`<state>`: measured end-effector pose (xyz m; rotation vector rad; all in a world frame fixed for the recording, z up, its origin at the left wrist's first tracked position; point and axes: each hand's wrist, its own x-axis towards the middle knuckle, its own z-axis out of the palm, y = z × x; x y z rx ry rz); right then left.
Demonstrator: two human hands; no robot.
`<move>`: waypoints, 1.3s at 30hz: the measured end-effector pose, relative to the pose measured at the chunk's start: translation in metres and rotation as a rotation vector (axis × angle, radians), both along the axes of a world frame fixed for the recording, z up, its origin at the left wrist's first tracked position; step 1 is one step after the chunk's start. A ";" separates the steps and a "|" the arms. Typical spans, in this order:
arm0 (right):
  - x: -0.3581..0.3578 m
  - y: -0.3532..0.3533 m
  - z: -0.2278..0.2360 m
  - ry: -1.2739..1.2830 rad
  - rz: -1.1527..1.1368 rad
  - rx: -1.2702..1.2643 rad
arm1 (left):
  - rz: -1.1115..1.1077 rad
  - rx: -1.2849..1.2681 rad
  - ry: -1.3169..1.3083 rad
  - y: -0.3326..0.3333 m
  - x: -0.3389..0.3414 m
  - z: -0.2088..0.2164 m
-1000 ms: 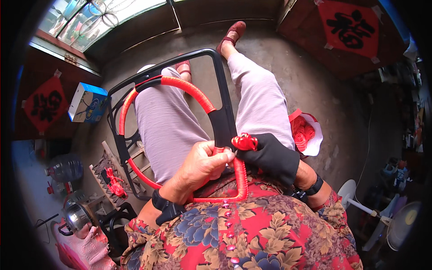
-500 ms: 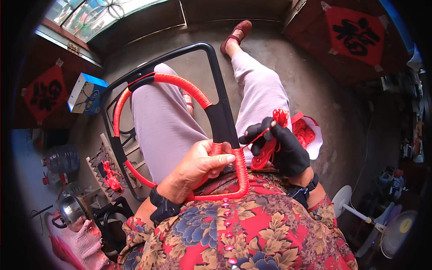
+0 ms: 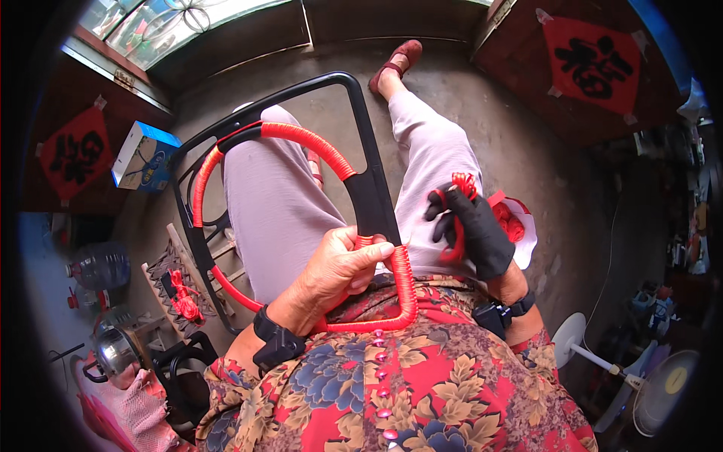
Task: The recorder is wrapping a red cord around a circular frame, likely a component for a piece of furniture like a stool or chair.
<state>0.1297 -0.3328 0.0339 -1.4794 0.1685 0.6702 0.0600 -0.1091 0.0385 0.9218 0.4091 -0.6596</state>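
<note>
A black frame [image 3: 374, 207] with a round loop and a rectangular outer edge rests across my lap. Red cord [image 3: 404, 282] is wound in tight coils around much of it. My bare left hand [image 3: 339, 265] grips the frame where the coils meet the black part, thumb pressed on the wrapping. My right hand [image 3: 486, 237], in a black glove with bare fingertips, is off to the right of the frame. Its fingers are closed around a red cord bundle [image 3: 464, 183], and some loops hanging below are blurred.
A white container [image 3: 527, 245] with red cord stands beyond my right hand. At left are a blue and white box [image 3: 143, 157], a wooden stool [image 3: 169, 275] bearing a red cord bundle [image 3: 184, 297], and a metal pot [image 3: 120, 352]. A white fan [image 3: 666, 392] stands at lower right.
My right hand has moved slightly up and away with the cord bundle. The strand stretched between it and the frame no longer shows clearly. My left hand keeps its grip.
</note>
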 end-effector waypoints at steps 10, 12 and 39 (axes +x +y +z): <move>0.023 -0.008 0.034 -1.142 -0.028 -1.058 | 0.110 -0.082 -0.091 0.004 0.003 -0.009; 0.030 -0.012 0.035 -1.098 -0.024 -0.965 | 0.084 -0.070 -0.121 0.007 0.004 -0.011; -0.002 0.036 0.045 -1.262 0.531 -0.297 | 0.199 -0.195 -0.150 0.006 0.006 -0.013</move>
